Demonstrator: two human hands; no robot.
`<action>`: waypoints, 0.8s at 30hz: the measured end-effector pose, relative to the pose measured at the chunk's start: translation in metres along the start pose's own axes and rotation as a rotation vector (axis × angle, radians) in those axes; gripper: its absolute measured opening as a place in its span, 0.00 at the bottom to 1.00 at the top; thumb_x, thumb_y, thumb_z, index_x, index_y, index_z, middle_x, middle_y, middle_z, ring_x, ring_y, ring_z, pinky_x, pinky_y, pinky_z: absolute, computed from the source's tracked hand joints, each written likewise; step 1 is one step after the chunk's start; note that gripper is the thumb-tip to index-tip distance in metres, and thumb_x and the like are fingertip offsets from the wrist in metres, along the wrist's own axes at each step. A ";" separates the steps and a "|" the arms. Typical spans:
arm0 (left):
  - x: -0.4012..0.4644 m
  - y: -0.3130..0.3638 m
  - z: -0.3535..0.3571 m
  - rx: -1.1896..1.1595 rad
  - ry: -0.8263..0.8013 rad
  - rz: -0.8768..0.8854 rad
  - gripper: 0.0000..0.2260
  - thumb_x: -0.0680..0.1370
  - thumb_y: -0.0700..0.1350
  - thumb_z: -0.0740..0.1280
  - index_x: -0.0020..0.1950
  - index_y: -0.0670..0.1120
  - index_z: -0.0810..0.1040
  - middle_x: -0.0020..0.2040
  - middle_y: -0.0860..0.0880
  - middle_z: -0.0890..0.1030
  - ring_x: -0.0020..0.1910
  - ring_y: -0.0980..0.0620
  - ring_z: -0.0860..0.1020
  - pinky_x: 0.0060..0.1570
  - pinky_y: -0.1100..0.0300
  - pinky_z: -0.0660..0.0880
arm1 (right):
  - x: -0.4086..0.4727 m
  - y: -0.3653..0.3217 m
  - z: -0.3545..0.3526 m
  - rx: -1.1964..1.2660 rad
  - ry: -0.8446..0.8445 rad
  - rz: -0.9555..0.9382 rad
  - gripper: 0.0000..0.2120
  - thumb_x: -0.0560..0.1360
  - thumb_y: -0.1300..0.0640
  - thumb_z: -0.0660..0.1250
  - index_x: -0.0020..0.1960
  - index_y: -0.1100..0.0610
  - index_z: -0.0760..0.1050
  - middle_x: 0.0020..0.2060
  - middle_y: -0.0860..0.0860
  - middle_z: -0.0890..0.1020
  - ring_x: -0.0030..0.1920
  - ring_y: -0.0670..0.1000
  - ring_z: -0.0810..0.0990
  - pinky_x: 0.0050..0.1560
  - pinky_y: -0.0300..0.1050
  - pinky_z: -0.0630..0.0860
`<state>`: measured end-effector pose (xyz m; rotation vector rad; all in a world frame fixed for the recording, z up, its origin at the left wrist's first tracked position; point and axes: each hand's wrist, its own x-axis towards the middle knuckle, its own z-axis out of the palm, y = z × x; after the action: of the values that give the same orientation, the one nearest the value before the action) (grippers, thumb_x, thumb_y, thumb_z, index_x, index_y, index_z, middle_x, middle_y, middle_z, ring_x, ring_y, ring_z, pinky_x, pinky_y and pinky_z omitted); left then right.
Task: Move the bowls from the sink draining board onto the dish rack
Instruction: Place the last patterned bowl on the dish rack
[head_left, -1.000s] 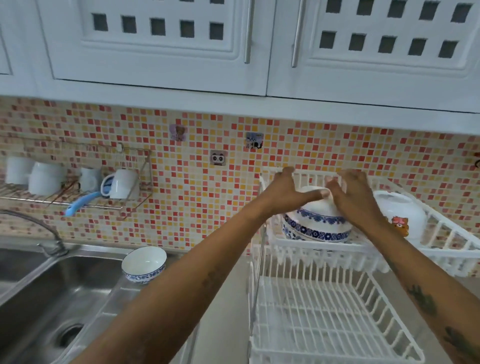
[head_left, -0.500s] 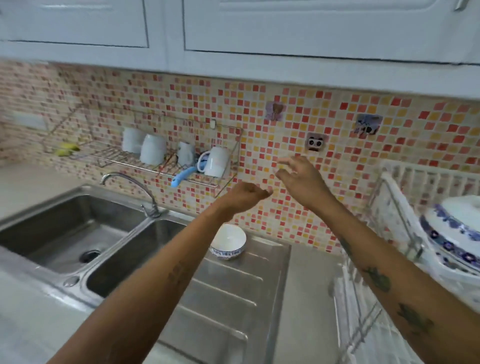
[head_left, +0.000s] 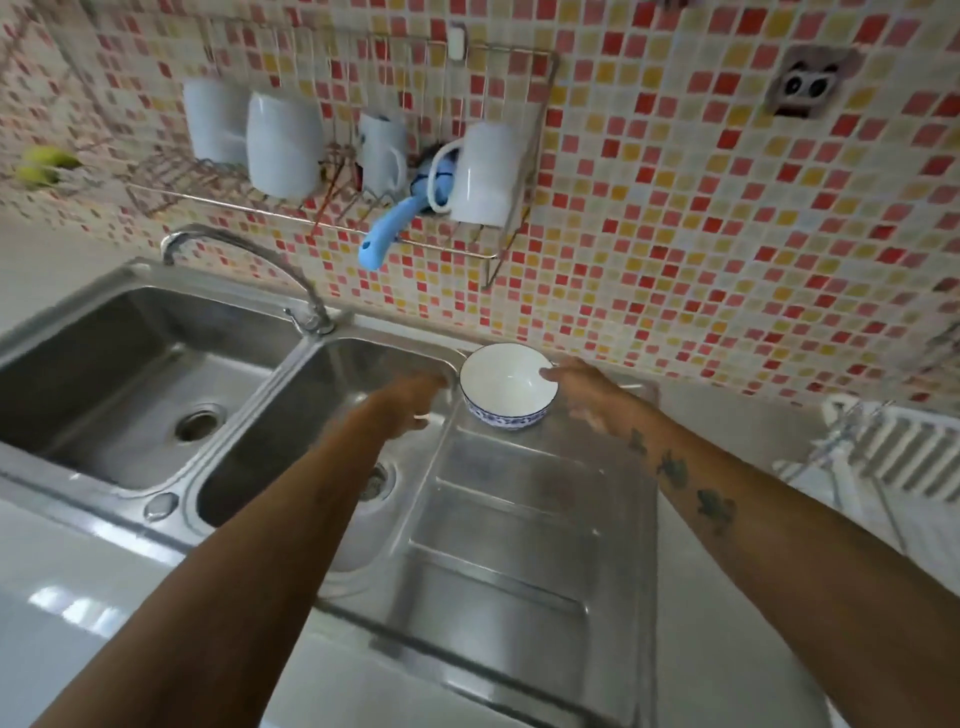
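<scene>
Bowl (head_left: 508, 385), white inside with a blue pattern around its outer wall, is seen upright at the far left corner of the sink draining board (head_left: 519, 519), close to the tiled wall and just beside the right-hand basin (head_left: 291, 415). It is flanked by both hands: the right hand (head_left: 587, 395) is spread open with a fingertip at or just touching the rim, while the left hand (head_left: 410, 402) is blurred, held loosely open and apart from the bowl over the basin's edge. Nothing is gripped by either hand. A second ago both hands were laid on a patterned bowl in the upper tier of the dish rack (head_left: 893, 457); they have since been withdrawn, empty, and carried across to the draining board, and the view has been swung down with them. That placement is therefore judged done, and the pick-up of this last visible bowl on the board is judged to be just beginning. Only a corner of the rack is shown now, at the right edge.
</scene>
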<state>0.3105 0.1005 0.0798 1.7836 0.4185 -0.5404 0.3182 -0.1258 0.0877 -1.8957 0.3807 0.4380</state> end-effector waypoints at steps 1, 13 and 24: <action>0.014 -0.003 0.004 -0.033 -0.029 -0.013 0.06 0.80 0.45 0.61 0.56 0.47 0.70 0.51 0.46 0.72 0.46 0.49 0.73 0.46 0.56 0.74 | 0.009 0.011 0.003 0.040 -0.012 0.051 0.24 0.78 0.52 0.64 0.72 0.56 0.65 0.67 0.50 0.71 0.65 0.54 0.70 0.56 0.50 0.66; 0.076 -0.021 0.058 -0.376 -0.134 0.046 0.25 0.76 0.31 0.61 0.69 0.50 0.61 0.67 0.41 0.68 0.66 0.32 0.71 0.54 0.39 0.77 | 0.071 0.048 0.045 0.381 0.072 0.152 0.34 0.73 0.70 0.60 0.72 0.44 0.56 0.70 0.53 0.65 0.67 0.59 0.68 0.57 0.60 0.76; 0.072 -0.023 0.060 -0.335 -0.196 0.128 0.29 0.77 0.28 0.59 0.74 0.50 0.61 0.72 0.41 0.66 0.64 0.35 0.71 0.44 0.48 0.82 | 0.063 0.049 0.052 0.518 0.254 0.128 0.27 0.78 0.67 0.55 0.71 0.45 0.62 0.69 0.53 0.68 0.58 0.54 0.69 0.48 0.53 0.79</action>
<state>0.3494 0.0492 0.0080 1.4102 0.2398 -0.5159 0.3452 -0.0976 0.0010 -1.4247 0.7133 0.1565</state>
